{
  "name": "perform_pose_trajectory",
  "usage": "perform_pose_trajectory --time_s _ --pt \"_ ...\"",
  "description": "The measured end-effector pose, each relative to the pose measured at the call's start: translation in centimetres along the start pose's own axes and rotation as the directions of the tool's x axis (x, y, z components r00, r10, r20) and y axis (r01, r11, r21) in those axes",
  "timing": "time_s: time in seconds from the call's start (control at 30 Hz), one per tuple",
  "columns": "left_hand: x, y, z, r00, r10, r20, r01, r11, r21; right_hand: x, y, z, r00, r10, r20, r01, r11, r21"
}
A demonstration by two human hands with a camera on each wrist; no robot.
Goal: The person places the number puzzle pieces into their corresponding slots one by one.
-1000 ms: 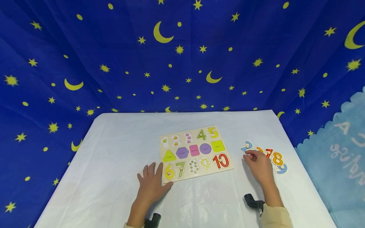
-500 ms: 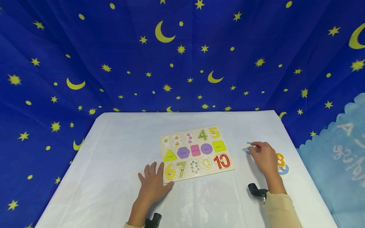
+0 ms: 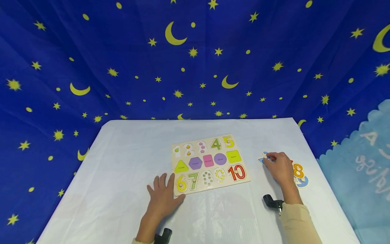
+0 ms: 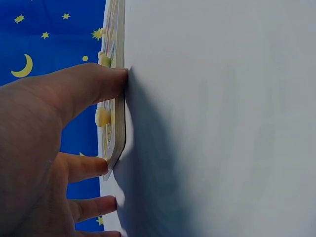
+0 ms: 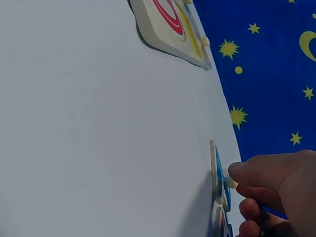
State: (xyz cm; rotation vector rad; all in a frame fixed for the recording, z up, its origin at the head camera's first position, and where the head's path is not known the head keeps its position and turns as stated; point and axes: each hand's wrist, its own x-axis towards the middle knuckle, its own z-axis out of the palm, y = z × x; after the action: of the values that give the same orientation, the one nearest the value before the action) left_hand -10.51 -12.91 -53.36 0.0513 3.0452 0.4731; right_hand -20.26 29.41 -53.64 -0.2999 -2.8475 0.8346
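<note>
A wooden number puzzle board (image 3: 210, 188) lies tilted slightly on the white table. My left hand (image 3: 163, 197) rests at its near left corner with fingers spread, thumb on the front edge; the left wrist view shows the thumb (image 4: 94, 81) against the board's side. Right of the board, my right hand (image 3: 278, 167) pinches the small knob (image 5: 229, 181) of a blue number 2 piece (image 3: 261, 160) between thumb and fingertips. That piece sits low over the cloth, partly hidden by the fingers in the head view.
An orange 8 piece (image 3: 298, 170) and a blue number piece (image 3: 303, 182) lie beside the right hand, with a red one partly covered by it. Board numbers 4, 5, 6, 7 and 10 hold knobbed pieces. A blue star-patterned curtain (image 3: 201, 67) surrounds the table.
My right hand has shifted slightly right and up, onto the blue number 2's knob, now covering much of that piece. The left hand stays on the board's corner.
</note>
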Motion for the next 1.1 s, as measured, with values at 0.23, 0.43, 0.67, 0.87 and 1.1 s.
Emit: perform_pose_trajectory --time_s 0.23,0.43,0.67,0.87,1.1 --pt "-0.1 -0.1 0.3 1.000 -0.010 0.005 0.010 1.000 -0.013 0.1 -0.1 0.2 1.000 0.002 -0.012 -0.002 1.000 -0.003" --pt "-0.2 -0.2 0.4 1.000 -0.011 0.002 0.011 1.000 -0.011 0.3 0.0 0.6 1.000 0.003 -0.027 -0.003 1.000 0.003" --pt "-0.1 -0.1 0.1 1.000 -0.012 0.009 0.012 1.000 -0.013 0.4 0.2 1.1 0.998 -0.004 -0.063 0.005 1.000 0.026" --pt "-0.1 0.0 0.2 1.000 -0.025 0.020 0.025 1.000 -0.018 0.5 0.1 1.0 0.997 -0.020 -0.069 0.022 1.000 0.020" --pt "-0.1 0.1 0.0 1.000 -0.010 0.009 0.010 1.000 -0.022 0.2 -0.3 0.6 1.000 -0.003 -0.031 0.004 0.999 0.037"
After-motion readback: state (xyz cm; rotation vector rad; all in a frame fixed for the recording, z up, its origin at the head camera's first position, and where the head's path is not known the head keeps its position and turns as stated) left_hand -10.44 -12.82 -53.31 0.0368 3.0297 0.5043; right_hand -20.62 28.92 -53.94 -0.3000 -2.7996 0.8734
